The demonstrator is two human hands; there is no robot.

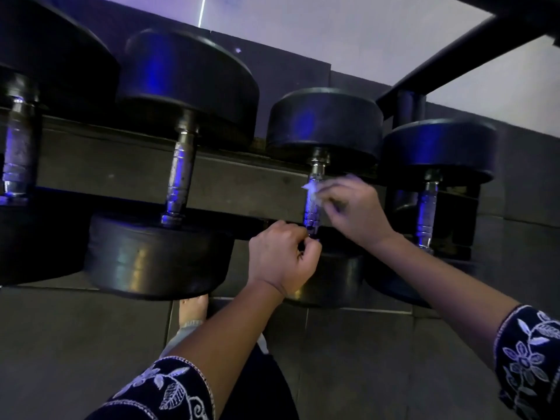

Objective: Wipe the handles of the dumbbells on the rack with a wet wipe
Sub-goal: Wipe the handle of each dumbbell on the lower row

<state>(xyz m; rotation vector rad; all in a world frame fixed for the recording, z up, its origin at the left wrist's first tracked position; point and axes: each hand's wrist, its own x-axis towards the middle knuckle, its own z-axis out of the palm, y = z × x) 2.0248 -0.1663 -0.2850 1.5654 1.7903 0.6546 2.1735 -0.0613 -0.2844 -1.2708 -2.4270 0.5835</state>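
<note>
Rack [236, 183]: held dumbbells in a row, handles facing out for reach | third dumbbell [325, 122]: handle [313, 204] mid-rack | right hand [348, 207]: pinched wet wipe [310, 189] against handle's upper part | left hand [280, 256]: curled at handle's lower end, likely steadying it.

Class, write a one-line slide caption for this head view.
Right hand wipes dumbbell handle with wipe; left hand steadies it.
</note>
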